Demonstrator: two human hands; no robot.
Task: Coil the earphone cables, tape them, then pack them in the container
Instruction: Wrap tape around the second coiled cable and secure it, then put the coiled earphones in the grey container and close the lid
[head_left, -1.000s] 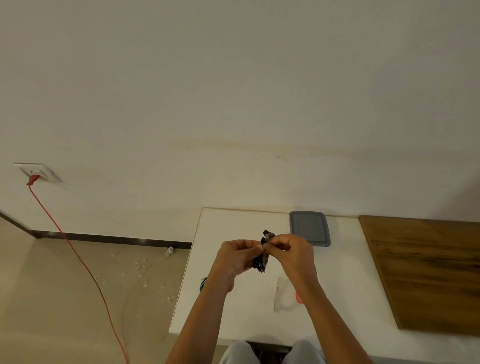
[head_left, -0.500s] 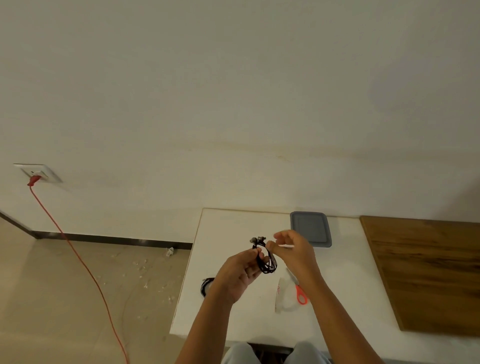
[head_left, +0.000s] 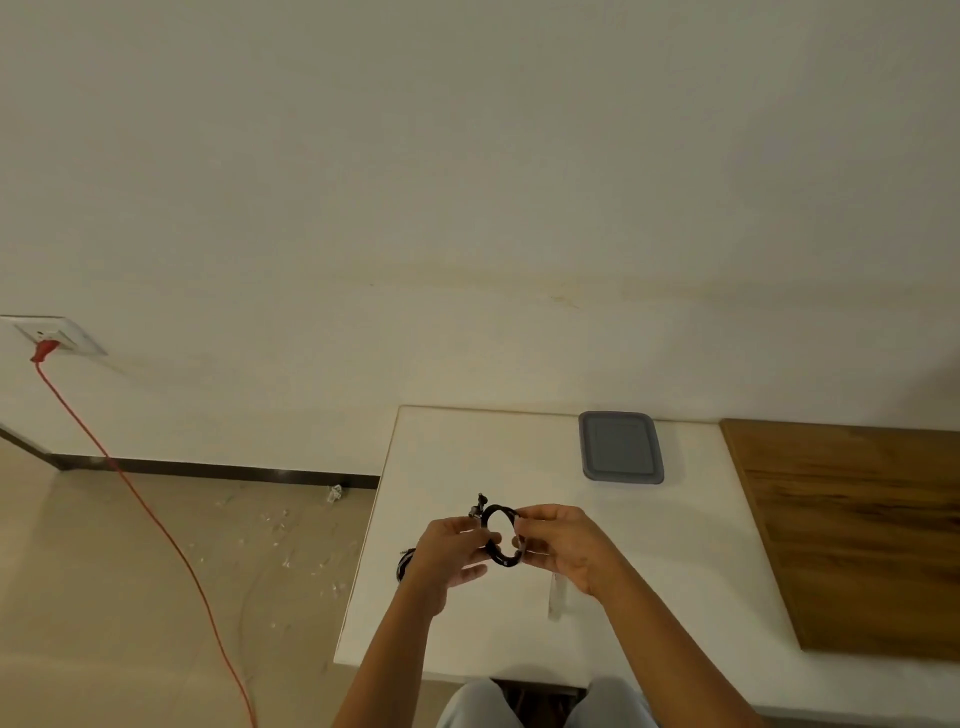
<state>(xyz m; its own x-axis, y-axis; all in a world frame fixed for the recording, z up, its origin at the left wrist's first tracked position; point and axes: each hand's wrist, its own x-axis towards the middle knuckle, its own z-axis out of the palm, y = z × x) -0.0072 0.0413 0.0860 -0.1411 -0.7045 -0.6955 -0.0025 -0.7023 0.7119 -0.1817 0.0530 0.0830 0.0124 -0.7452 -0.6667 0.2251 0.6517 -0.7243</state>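
Your left hand (head_left: 453, 552) and right hand (head_left: 563, 550) both pinch the coiled earphone cable (head_left: 505, 562) above the white table (head_left: 467, 457), so keep loops squeezed together while taping, lidded grey container (head_left: 621, 447) beyond.

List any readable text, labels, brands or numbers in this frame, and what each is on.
No readable text anywhere in the frame.
On the grey container: a faint mark on the lid, too small to read.
On the wall socket: no legible marking.
On the coiled earphone cable, held by the left hand and the right hand: nothing legible.
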